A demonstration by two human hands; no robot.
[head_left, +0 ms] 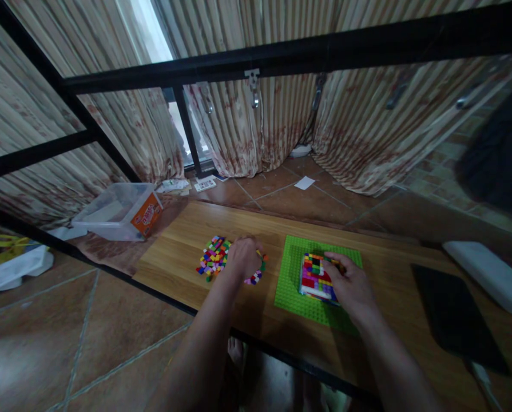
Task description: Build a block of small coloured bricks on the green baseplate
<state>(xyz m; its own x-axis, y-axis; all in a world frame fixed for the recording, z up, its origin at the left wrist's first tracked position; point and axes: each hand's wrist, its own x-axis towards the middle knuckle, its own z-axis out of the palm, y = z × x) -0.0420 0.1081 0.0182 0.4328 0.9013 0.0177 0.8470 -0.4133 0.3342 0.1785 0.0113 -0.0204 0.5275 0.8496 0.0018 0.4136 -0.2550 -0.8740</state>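
Observation:
A block of multicoloured toy building bricks [313, 281] sits on a green studded baseplate [290, 272] on the wooden table. My right hand [352, 286] is at the block's right side, its fingers curled over the far right corner and covering that part. To the left, a loose pile of small coloured bricks [213, 258] is spread on the wood. Over the right part of this pile is my left hand [243, 257], with its fingers bent downward. The fingertips are hidden, and whatever they hold does not show.
A black flat pad [457, 315] with a cable and a white oblong case [487, 274] lie on the table's right. On the floor to the left stands a clear plastic bin [118, 212] with an orange label. A black metal frame [281, 57] crosses in front of curtains.

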